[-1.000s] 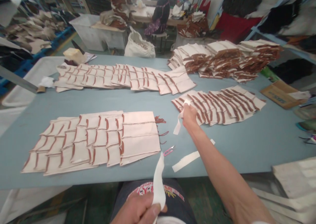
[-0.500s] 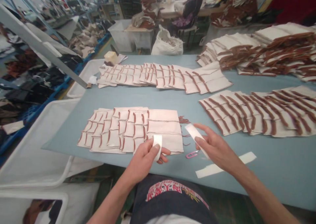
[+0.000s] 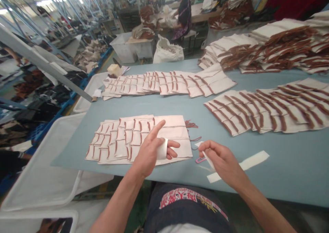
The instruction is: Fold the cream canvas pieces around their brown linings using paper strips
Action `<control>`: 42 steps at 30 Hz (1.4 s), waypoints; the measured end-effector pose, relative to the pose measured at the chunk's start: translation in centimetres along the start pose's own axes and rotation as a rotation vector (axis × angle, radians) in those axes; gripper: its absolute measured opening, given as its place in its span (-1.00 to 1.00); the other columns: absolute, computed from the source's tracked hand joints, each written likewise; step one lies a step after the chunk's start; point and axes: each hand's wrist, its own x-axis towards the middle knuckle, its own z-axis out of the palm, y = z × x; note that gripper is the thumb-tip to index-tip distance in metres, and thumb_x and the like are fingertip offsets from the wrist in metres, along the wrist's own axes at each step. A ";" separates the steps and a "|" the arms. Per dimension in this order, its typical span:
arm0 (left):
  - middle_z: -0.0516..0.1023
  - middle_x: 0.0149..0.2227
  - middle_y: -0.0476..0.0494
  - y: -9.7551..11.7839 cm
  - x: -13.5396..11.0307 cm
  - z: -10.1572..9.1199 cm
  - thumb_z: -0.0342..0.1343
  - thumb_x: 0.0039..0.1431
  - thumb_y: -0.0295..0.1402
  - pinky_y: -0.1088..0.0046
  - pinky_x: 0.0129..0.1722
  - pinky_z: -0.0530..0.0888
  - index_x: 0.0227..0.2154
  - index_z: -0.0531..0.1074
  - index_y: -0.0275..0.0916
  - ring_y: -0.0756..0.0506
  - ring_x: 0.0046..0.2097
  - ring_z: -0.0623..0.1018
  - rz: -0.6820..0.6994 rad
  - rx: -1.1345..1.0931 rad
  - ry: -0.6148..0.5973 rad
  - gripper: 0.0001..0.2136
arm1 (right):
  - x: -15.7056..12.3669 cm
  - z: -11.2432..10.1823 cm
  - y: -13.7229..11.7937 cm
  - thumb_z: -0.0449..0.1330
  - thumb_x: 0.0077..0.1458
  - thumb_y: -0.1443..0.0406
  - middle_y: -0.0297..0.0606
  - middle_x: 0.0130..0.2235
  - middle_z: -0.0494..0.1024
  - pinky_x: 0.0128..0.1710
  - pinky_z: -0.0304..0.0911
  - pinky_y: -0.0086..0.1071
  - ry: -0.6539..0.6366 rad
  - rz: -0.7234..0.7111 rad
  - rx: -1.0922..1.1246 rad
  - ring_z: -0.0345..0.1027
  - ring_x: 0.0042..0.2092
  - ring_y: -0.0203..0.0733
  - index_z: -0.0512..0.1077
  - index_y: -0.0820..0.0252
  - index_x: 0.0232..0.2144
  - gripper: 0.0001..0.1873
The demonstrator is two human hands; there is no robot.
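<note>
Here, the left hand [image 3: 149,152] is half open, forefinger stretched out and the lower fingers loosely spread, with a short white strip [image 3: 162,150] caught between thumb and fingers. That strip's visible part stands roughly upright; the rest is hidden by the hand. The right hand [image 3: 222,159] is nearly closed, its fingertips pinching a narrow white strip [image 3: 209,161], which slants from beyond the fingertips down toward the person, lower end to the right. Partly behind the right hand, a long white strip [image 3: 254,160] lies on the table [image 3: 288,168], its long axis running away and rightward. Pink snips [image 3: 199,160] lie just left of the right hand, and a cloth pile [image 3: 113,142] spreads behind and left of the left hand.
</note>
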 end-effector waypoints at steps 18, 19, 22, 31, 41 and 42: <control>0.67 -0.02 -0.47 -0.1 -1.8 4.0 -0.22 0.53 -0.19 0.31 0.03 0.53 -0.17 0.57 -0.48 -0.20 -0.04 0.67 -0.220 -0.381 -0.156 -0.49 | -3.8 0.5 -3.3 0.21 0.38 0.26 -0.34 -0.50 0.52 -0.47 0.08 -0.31 0.449 -1.193 -1.018 0.35 -0.51 -0.27 0.56 0.15 -0.20 -0.86; 0.67 -0.03 -0.46 -0.1 -1.9 4.0 -0.22 0.53 -0.19 0.32 0.03 0.52 -0.18 0.57 -0.47 -0.20 -0.04 0.66 -0.217 -0.372 -0.168 -0.49 | -3.7 0.6 -3.4 0.22 0.37 0.26 -0.34 -0.49 0.52 -0.47 0.07 -0.31 0.440 -1.201 -1.028 0.33 -0.51 -0.27 0.57 0.15 -0.20 -0.86; 0.66 -0.02 -0.43 -0.3 -2.2 3.9 -0.20 0.52 -0.17 0.30 0.06 0.49 -0.14 0.58 -0.44 -0.22 0.01 0.63 -0.195 -0.342 -0.200 -0.50 | -3.6 0.9 -3.3 0.16 0.40 0.27 -0.35 -0.52 0.48 -0.46 0.05 -0.31 0.402 -1.207 -1.046 0.28 -0.51 -0.26 0.59 0.15 -0.22 -0.79; 0.66 0.01 -0.37 -0.8 -3.3 2.6 -0.02 0.44 -0.02 0.35 0.03 0.48 -0.05 0.56 -0.37 -0.19 -0.03 0.64 -0.174 -0.256 -0.325 -0.52 | -3.7 1.7 -3.8 0.13 0.32 0.24 -0.34 -0.44 0.57 -0.42 0.21 -0.41 0.133 -0.555 -0.308 0.39 -0.43 -0.24 0.49 0.13 -0.42 -0.74; 0.72 -0.22 -0.22 -2.0 -3.9 1.9 0.33 0.18 -0.07 0.40 -0.15 0.49 -0.04 0.62 -0.30 -0.15 -0.20 0.64 -0.010 0.172 -0.275 -0.58 | -4.0 1.3 -3.2 0.18 0.18 -0.03 -0.46 -0.61 0.25 -0.53 0.03 -0.43 -0.060 -0.079 0.174 0.03 -0.55 -0.31 0.43 0.14 -0.51 -0.58; 0.72 -0.24 -0.20 -2.0 -4.0 2.1 0.36 0.15 -0.08 0.42 -0.18 0.48 -0.05 0.63 -0.30 -0.12 -0.24 0.61 0.021 0.228 -0.256 -0.57 | -3.9 1.2 -3.2 0.17 0.19 -0.04 -0.45 -0.61 0.27 -0.52 0.06 -0.42 -0.057 -0.092 0.163 0.05 -0.55 -0.30 0.42 0.13 -0.52 -0.58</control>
